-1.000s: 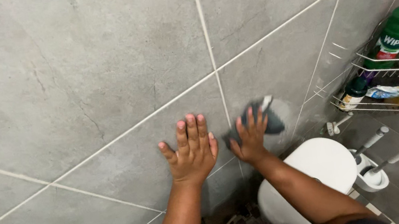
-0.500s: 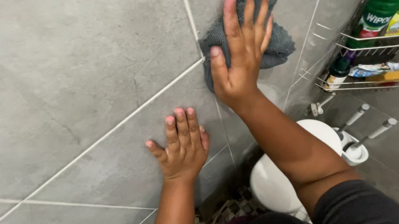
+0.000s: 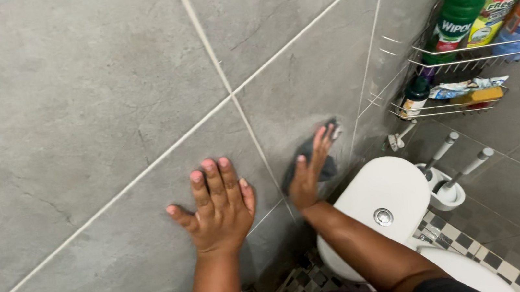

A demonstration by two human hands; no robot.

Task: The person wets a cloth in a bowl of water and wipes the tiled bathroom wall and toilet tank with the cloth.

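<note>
My left hand [image 3: 216, 206] lies flat on the grey tiled wall [image 3: 86, 113], fingers spread, holding nothing. To its right, my right hand [image 3: 311, 173] presses a dark grey cloth [image 3: 317, 159] against the same wall, low down, just above the white toilet cistern [image 3: 381, 207]. Most of the cloth is hidden under the palm and fingers.
A wire corner rack [image 3: 459, 58] at the upper right carries a green bottle [image 3: 460, 9], other cleaning bottles and a small dark jar [image 3: 414, 96]. Two toilet brushes stand in a white holder [image 3: 448, 193] beside the cistern. Checkered floor tiles [image 3: 475, 255] show below.
My right hand has swept the cloth from high on the wall down to just above the cistern. My left hand has stayed flat on the wall.
</note>
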